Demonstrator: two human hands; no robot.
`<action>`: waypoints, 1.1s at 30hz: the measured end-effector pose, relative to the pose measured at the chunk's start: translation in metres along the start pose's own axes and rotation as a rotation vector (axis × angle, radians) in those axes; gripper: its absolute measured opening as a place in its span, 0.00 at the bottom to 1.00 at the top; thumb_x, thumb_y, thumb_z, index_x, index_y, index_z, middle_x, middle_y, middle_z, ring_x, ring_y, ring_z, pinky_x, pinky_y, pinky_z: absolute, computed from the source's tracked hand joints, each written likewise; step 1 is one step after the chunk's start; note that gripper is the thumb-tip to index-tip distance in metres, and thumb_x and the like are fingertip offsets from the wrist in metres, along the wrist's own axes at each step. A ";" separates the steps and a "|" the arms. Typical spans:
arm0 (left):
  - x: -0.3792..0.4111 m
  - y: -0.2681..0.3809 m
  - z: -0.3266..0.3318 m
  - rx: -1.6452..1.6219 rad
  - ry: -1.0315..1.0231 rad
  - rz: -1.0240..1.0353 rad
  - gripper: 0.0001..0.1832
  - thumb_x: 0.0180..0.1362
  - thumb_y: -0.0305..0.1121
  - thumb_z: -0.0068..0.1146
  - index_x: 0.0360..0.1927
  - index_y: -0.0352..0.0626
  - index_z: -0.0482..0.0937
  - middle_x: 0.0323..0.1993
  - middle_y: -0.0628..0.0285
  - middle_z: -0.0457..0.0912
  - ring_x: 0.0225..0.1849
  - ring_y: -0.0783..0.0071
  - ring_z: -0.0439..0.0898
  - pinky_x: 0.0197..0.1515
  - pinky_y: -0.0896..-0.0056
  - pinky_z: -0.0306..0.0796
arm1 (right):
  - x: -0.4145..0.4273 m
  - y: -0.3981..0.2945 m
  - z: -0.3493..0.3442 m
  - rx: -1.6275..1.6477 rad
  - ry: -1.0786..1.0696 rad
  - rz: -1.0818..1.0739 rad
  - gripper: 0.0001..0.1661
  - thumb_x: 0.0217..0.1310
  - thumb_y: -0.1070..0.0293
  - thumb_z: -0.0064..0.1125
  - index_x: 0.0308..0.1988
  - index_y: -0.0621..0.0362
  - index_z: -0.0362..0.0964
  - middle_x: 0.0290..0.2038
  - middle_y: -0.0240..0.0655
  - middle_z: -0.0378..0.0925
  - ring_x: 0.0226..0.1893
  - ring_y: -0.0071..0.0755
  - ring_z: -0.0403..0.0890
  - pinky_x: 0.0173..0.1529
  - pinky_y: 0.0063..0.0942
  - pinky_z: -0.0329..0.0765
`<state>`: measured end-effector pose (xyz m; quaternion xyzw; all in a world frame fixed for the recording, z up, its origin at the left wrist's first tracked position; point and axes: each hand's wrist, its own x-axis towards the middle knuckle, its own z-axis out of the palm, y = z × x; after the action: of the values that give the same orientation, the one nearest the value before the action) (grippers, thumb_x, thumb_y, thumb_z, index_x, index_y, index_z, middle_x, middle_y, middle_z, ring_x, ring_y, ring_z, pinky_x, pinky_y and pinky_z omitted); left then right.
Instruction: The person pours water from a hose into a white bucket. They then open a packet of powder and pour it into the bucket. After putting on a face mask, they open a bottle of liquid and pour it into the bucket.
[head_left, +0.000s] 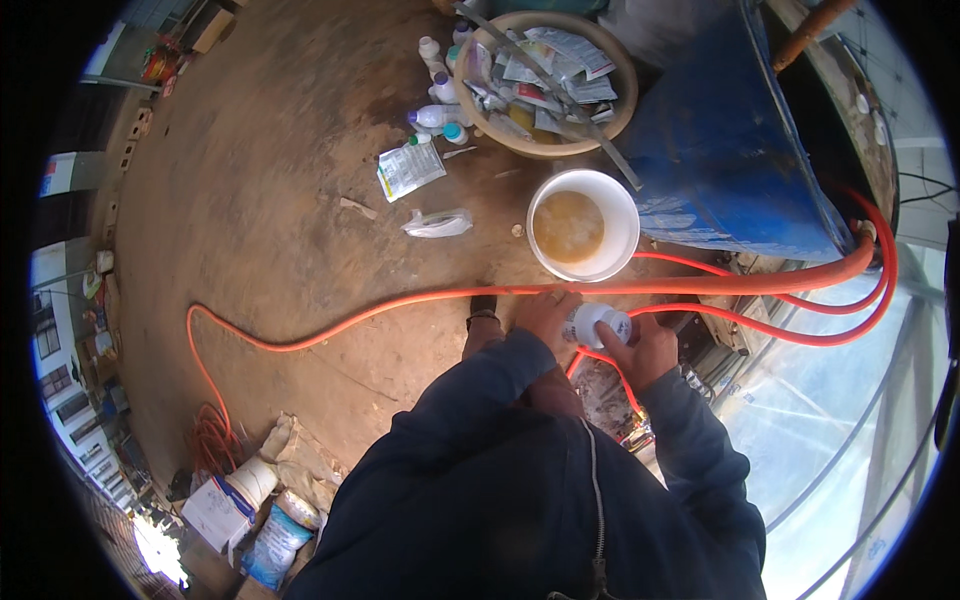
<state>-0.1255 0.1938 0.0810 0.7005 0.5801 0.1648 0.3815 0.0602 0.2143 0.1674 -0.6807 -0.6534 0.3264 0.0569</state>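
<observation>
A white plastic bottle (589, 324) lies sideways between my hands, in front of my body. My left hand (547, 319) is wrapped around its body. My right hand (646, 351) grips the other end, with the thumb over the white top; whether the cap is on or loose I cannot tell. Just beyond the hands stands a white bucket (624, 225), holding cloudy yellow-brown liquid (568, 226). A thick orange hose (450, 293) runs between the bucket and my hands.
At the right stands a large blue drum (712, 150). A beige basin (551, 150) holds torn packets, with a metal strip (616, 159) across it. Several bottles (439, 115) and a silver packet (411, 171) lie beside it. Coiled hose (210, 439) and a carton (217, 514) are lower left.
</observation>
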 end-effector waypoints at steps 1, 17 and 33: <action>-0.003 0.000 0.000 0.027 0.068 0.016 0.38 0.35 0.37 0.74 0.55 0.46 0.73 0.48 0.52 0.77 0.53 0.49 0.74 0.52 0.51 0.71 | 0.002 -0.002 0.002 0.009 -0.026 0.083 0.29 0.52 0.46 0.70 0.28 0.65 0.74 0.20 0.47 0.78 0.20 0.48 0.82 0.26 0.39 0.76; -0.007 -0.012 -0.010 0.094 0.188 -0.001 0.39 0.38 0.40 0.75 0.56 0.46 0.72 0.50 0.53 0.78 0.55 0.52 0.73 0.57 0.53 0.64 | 0.014 -0.016 0.007 -0.075 -0.177 -0.063 0.36 0.55 0.47 0.67 0.56 0.59 0.68 0.31 0.49 0.81 0.31 0.51 0.85 0.35 0.43 0.80; -0.013 -0.019 -0.027 -0.050 -0.073 -0.097 0.36 0.37 0.37 0.73 0.55 0.49 0.73 0.45 0.52 0.80 0.50 0.48 0.76 0.52 0.51 0.71 | 0.018 -0.003 -0.013 0.069 -0.293 -0.586 0.37 0.55 0.66 0.68 0.63 0.55 0.64 0.48 0.54 0.76 0.45 0.57 0.80 0.47 0.45 0.78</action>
<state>-0.1602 0.1920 0.0880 0.6674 0.5947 0.1350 0.4273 0.0631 0.2357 0.1732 -0.4073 -0.8112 0.4126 0.0766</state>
